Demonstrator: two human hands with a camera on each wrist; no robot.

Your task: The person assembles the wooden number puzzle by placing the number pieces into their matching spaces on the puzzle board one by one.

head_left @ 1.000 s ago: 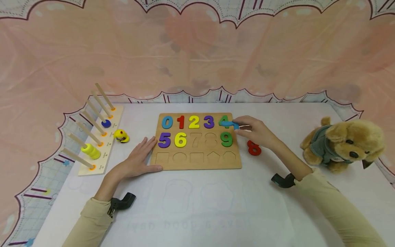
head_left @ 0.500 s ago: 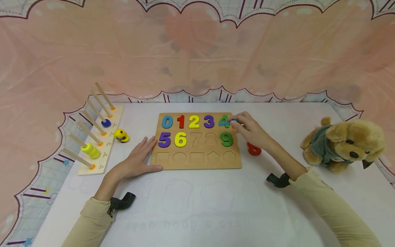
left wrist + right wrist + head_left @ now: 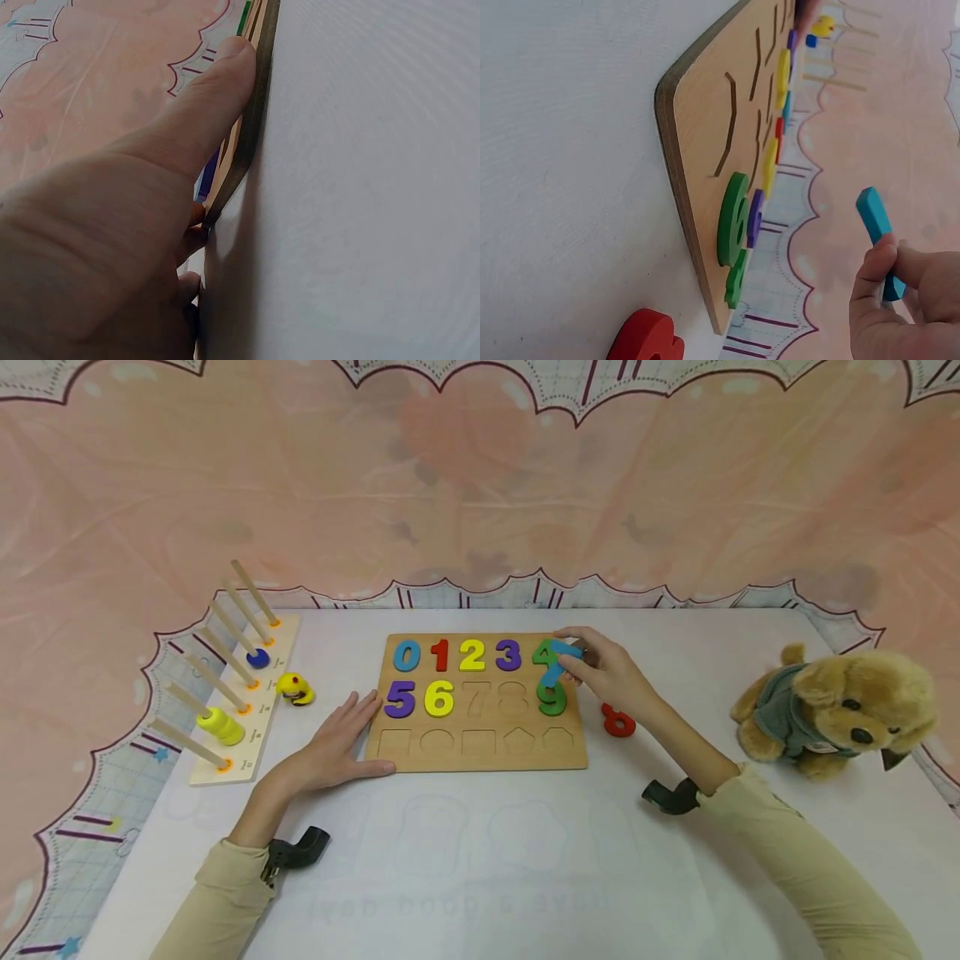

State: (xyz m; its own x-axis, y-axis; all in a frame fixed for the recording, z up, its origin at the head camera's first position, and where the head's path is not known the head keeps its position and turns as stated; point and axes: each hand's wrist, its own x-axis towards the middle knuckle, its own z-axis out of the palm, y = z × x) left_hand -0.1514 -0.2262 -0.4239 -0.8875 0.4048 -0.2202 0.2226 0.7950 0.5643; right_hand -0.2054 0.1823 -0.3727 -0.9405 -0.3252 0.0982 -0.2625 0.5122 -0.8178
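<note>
A blue wooden number 7 is pinched between the thumb and fingers of my right hand. It hangs over the right end of the wooden number board, partly covering the green 4 and green 9. In the right wrist view the blue 7 is seen raised off the board. Straight fingers of my left hand touch the board's left edge, and its thumb lies along the front left corner. The board's 7-shaped recess and 8-shaped recess show bare wood.
A red number 8 lies on the white tabletop, right of the board. A plush dog sits farther right. To the left stand a pegged wooden base with rings and a small yellow duck.
My right hand has shifted slightly left over the board's right end. The blue 7 has turned in its fingers, its stem now slanting toward the green 9. My left hand has stayed put.
</note>
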